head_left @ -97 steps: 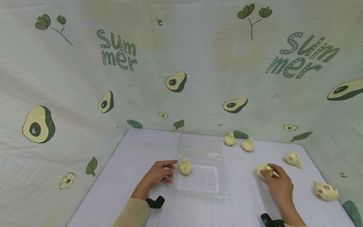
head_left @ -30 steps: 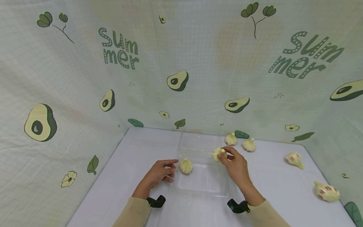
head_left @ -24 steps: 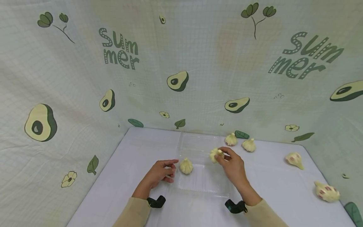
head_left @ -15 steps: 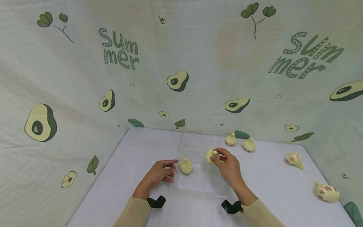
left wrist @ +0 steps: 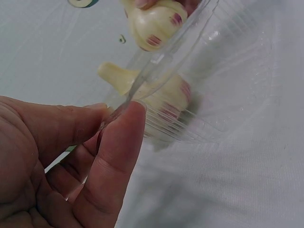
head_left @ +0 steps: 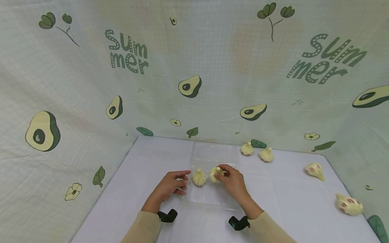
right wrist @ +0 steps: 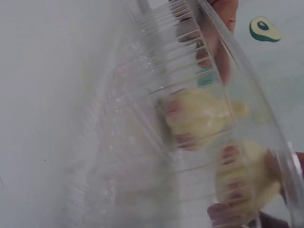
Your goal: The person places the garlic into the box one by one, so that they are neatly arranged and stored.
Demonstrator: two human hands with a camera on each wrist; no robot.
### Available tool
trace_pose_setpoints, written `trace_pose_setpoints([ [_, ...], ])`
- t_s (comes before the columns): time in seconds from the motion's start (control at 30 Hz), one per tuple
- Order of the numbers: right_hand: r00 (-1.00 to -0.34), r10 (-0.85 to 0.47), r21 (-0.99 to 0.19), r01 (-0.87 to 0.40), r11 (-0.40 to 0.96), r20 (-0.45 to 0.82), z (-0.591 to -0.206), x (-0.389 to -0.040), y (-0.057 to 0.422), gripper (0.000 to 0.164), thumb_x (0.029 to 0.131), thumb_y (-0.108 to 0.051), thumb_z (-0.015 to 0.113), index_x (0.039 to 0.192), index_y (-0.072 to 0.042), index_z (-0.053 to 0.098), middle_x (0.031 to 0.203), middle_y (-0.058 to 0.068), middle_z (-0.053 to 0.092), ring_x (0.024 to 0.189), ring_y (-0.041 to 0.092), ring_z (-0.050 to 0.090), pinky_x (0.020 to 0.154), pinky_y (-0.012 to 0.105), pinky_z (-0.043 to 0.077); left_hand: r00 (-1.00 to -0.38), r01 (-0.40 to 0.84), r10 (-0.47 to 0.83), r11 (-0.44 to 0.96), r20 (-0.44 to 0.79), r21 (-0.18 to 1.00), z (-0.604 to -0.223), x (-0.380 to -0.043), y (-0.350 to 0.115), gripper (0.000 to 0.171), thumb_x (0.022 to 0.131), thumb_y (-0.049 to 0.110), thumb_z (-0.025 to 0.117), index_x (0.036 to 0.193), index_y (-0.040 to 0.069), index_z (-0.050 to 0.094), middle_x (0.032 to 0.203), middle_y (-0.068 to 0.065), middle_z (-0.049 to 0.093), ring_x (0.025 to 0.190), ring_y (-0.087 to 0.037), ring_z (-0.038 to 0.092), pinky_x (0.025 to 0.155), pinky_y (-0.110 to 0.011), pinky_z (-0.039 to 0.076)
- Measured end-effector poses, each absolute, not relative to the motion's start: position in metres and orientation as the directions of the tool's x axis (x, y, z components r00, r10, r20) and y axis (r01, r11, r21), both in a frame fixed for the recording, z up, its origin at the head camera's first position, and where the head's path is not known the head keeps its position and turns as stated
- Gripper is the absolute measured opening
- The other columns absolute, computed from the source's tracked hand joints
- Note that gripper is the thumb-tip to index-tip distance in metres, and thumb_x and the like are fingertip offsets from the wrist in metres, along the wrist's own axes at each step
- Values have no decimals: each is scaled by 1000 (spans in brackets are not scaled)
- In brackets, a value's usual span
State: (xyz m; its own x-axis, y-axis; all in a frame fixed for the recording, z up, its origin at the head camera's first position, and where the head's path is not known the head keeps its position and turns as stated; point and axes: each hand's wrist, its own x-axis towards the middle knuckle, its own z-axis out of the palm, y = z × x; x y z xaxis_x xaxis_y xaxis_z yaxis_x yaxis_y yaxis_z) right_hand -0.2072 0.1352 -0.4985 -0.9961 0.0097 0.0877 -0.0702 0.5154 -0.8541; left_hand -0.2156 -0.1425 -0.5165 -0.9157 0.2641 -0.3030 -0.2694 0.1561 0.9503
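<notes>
A clear plastic box (head_left: 209,202) with its lid folded back lies on the table. My left hand (head_left: 171,185) pinches the box's left rim between thumb and finger, plain in the left wrist view (left wrist: 85,156). One garlic bulb (head_left: 199,178) sits inside near that rim, stem up. My right hand (head_left: 233,182) holds a second garlic bulb (head_left: 215,175) by thumb and fingers, stem up, just right of the first one and over the box. In the right wrist view both bulbs show blurred through the box wall, the held one (right wrist: 244,178) nearer the camera.
Two garlic bulbs (head_left: 247,149) (head_left: 266,155) stand at the table's back edge, right of the lid (head_left: 214,152). Two more, one bulb (head_left: 315,171) and another bulb (head_left: 349,204), lie on their sides far right. A printed cloth (head_left: 212,67) walls the table.
My right hand has carried its garlic bulb from the right side of the table leftward over the box, then lower, close beside the first bulb. The left hand stays at the rim.
</notes>
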Motion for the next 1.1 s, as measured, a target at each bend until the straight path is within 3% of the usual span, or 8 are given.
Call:
trace_pose_setpoints([
  [0.37,-994,-10,-797,-90,597,105,-511,-204,128,27,92,-17,81,118,-11,77,120,17,76,108,38,73,83,47,62,-914,-267,275,146,-298,953,-517,-216,-141,50,99,0,67,148,7,61,113,-9,60,79,-15,63,64,-31,64],
  [0.63,-994,-18,-764,-98,638,112,-518,-204,128,25,92,-18,81,117,-13,77,117,16,77,107,35,72,87,52,59,-912,-267,284,135,-296,954,-517,-216,-141,50,100,0,67,149,6,61,113,-9,60,79,-15,63,65,-31,64],
  [0.93,-987,-41,-767,-146,624,155,-522,-205,125,30,90,-13,82,119,-9,75,125,18,74,111,40,72,94,56,59,-913,-270,280,129,-297,954,-515,-215,-141,49,100,-1,66,148,6,61,112,-9,60,80,-15,64,65,-30,64],
  [1.1,-987,-47,-745,-147,651,154,-521,-204,124,34,89,-11,84,122,-8,74,127,19,72,108,37,72,90,53,60,-914,-272,275,129,-298,954,-516,-215,-141,49,100,-1,67,148,6,62,113,-10,60,81,-16,65,65,-31,64],
])
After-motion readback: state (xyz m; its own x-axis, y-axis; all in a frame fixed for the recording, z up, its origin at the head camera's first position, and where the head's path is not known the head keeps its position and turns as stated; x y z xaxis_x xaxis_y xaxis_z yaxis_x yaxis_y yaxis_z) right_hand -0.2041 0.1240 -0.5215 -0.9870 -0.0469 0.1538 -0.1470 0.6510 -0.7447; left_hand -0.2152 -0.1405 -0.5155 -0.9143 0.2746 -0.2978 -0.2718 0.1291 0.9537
